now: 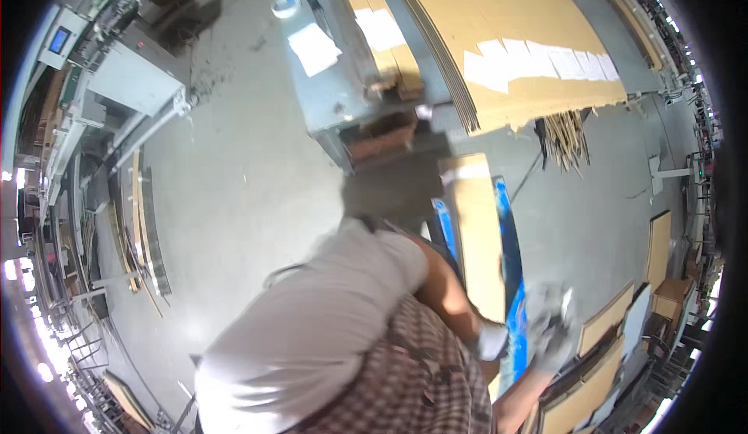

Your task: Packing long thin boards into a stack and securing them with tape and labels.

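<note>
"Where are the hands from your seat?"

"Watching remotely through the head camera, I have the left hand (492,341) at five o'clock, in a pale glove, beside the long tan cardboard panel (480,239). I can't tell whether it is gripping the edge or only near it."

"And the other?"

"My right hand (552,321), in a grey glove, is at four o'clock, just past the blue strip (510,278) that runs along the panel's right side. It's blurred, so I can't say if its fingers are closed on anything."

"How does the panel lie?"

"Lengthwise, from three o'clock down toward five, with a whitish band across its far end."

"What's around it?"

"At eleven, a grey table (315,107) carries a roll of tape (286,5) and white paper (314,49). At one, I see a large cardboard stack (499,13) with a row of white sheets (538,61) along its near side. A bundle of thin strips (567,142) sticks out below it, between two and three. A pale machine cabinet (136,75) stands at ten."
</note>
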Demonstrator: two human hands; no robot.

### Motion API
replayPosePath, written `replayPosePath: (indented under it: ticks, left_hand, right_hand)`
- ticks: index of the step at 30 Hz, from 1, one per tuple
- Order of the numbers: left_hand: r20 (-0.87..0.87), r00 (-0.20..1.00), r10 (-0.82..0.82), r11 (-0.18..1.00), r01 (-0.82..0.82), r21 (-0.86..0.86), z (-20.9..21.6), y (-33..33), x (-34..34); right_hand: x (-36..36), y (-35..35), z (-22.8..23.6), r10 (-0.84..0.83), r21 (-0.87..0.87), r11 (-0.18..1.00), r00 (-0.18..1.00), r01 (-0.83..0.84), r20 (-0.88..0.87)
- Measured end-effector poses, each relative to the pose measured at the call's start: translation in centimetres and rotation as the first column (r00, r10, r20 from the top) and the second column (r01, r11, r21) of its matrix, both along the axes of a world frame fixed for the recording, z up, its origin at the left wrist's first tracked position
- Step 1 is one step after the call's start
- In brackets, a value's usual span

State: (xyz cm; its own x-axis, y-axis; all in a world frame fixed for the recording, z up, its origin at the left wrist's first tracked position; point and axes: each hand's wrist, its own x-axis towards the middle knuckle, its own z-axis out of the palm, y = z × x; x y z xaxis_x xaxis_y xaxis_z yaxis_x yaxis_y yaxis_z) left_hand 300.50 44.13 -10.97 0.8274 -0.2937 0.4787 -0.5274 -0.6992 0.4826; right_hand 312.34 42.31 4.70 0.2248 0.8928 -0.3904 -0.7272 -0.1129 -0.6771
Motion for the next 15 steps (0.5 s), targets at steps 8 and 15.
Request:
replayPosePath:
  ticks: [8,15]
  left_hand:
    - [-0.395,0.910,-0.122,0.984,0.165,0.075,10.5,5.1,-4.6]
    - [-0.233,0.959,-0.159,0.915,0.054,-0.400,10.7,14.5,-19.5]
  right_hand:
    - [-15.5,-31.5,-10.4,-0.277,0.039,0.960,0.932,0.276,0.232]
    - [-4.0,-30.7,6.4,-0.788,0.491,0.616,0.483,0.616,0.383]
